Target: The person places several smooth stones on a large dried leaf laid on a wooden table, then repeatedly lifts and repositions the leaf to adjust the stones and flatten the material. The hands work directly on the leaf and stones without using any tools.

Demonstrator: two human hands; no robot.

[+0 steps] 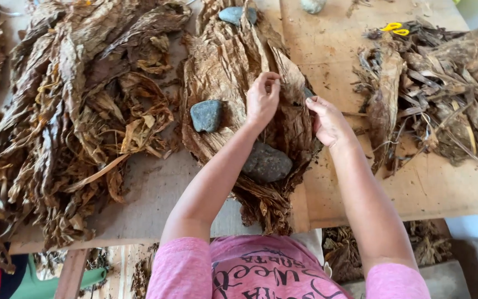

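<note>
Holding: a dried leaf [291, 83] was pinched by the left hand [262, 99] and right hand [327, 120].
Weights: grey stones [206, 115] were laid on the leaf stack [233, 66].
Surroundings: loose leaves [78, 111], stems [443, 88] and yellow scissors [393, 27] were spread on the desk [327, 44].

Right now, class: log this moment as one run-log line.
left hand: pinching leaf edge | right hand: gripping same dried leaf | stones weigh down the stack | loose leaf heap at left

Dull brown, creased and veined: flattened leaf stack [233, 72]. Blue-grey stone [206, 115] on it, darker grey stone [267, 163] lower down. Mixed tan, ochre and dark brown — loose leaf heap [78, 111]. Pale wood, speckled with crumbs: counter [327, 50]. Bright yellow scissor handles [393, 27]. Pink sleeves [181, 266] — dark lettering across the shirt.
</note>
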